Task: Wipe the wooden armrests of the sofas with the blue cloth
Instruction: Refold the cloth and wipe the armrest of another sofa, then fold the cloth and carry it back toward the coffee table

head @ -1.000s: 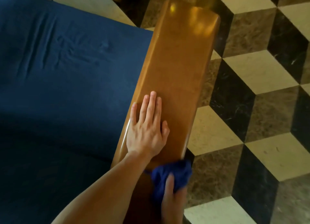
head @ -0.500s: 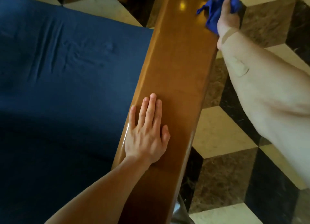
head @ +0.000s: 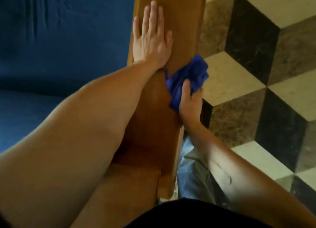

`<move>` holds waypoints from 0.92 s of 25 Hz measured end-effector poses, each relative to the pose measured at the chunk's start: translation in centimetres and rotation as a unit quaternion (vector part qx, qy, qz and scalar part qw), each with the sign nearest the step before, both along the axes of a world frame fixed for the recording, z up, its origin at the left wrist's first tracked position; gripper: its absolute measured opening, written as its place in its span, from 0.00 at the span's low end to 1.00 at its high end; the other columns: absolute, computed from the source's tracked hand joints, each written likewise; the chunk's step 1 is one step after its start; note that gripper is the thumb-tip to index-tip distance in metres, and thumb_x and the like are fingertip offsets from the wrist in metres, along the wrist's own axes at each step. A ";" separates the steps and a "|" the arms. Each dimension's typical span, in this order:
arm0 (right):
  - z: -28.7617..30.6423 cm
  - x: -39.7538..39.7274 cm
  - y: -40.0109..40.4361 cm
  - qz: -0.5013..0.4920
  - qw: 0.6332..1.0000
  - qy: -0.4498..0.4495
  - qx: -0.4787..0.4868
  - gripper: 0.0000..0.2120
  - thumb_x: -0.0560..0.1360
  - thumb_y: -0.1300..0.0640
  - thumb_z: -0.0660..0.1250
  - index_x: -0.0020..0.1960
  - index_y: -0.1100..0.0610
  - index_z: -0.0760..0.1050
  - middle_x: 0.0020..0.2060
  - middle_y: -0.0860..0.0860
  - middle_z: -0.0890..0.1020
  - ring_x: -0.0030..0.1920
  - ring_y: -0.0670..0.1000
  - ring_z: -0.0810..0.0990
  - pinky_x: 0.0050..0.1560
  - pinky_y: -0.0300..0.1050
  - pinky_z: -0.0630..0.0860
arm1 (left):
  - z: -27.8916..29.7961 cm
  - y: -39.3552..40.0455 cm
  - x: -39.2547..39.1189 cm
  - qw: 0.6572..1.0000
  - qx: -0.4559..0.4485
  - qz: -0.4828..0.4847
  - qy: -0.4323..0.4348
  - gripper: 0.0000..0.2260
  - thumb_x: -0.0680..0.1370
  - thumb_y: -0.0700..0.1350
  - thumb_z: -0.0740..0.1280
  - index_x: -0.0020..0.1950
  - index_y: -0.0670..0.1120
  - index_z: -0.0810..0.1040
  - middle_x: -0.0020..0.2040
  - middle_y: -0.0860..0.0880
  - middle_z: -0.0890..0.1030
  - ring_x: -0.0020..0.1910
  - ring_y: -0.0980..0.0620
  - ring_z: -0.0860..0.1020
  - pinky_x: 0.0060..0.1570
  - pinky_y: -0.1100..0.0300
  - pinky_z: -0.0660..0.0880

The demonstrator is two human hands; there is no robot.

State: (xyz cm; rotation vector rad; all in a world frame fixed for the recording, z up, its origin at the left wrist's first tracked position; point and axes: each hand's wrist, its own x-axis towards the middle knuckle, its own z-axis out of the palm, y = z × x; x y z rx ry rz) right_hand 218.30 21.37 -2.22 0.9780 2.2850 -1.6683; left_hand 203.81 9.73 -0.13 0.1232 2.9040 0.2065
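Blue cloth (head: 187, 77), bunched and soft, looks light and limp, likely to slide easily on the glossy wooden armrest (head: 181, 31); best held in a wad, as it is. It sits on the armrest's outer edge, on the side of the chequered marble floor (head: 256, 65). Right hand (head: 189, 101) grips it, fingers curled round the fabric, forearm angled up from below. Left hand (head: 151, 39) lies flat on top, fingers straight, holding nothing, bracing beside the navy sofa cushion (head: 59, 39).
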 end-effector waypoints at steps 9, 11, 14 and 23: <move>3.1 25.2 -2.0 0.204 0.962 -0.182 0.022 0.41 0.70 0.22 0.48 0.62 0.54 0.72 0.56 0.55 0.81 0.54 0.56 0.82 0.59 0.56 0.77 | 3.1 0.4 11.5 0.990 -0.009 -0.016 -0.139 0.31 0.84 0.58 0.47 0.82 0.44 0.40 0.82 0.45 0.38 0.81 0.45 0.41 0.79 0.43 0.43; 4.3 22.8 0.1 0.213 0.949 -0.230 0.026 0.37 0.77 0.31 0.43 0.66 0.57 0.72 0.56 0.57 0.81 0.55 0.58 0.81 0.58 0.51 0.76 | 5.1 0.2 12.5 0.984 -0.001 -0.016 -0.175 0.28 0.84 0.56 0.51 0.81 0.46 0.51 0.83 0.44 0.48 0.81 0.43 0.51 0.78 0.42 0.53; 7.9 19.2 2.7 0.153 0.966 -0.197 0.061 0.22 0.81 0.37 0.53 0.52 0.53 0.77 0.44 0.53 0.84 0.43 0.54 0.83 0.46 0.51 0.78 | 9.0 -0.2 15.1 0.951 0.122 -0.026 -0.282 0.20 0.83 0.55 0.58 0.72 0.50 0.71 0.72 0.45 0.72 0.67 0.44 0.73 0.67 0.48 0.71; 23.6 12.4 4.7 0.224 0.965 0.064 0.117 0.15 0.77 0.43 0.67 0.60 0.50 0.74 0.49 0.47 0.81 0.49 0.48 0.81 0.46 0.45 0.74 | 24.0 -1.1 18.8 0.800 0.488 0.000 -0.349 0.27 0.79 0.41 0.70 0.74 0.58 0.65 0.63 0.51 0.79 0.57 0.53 0.78 0.48 0.57 0.76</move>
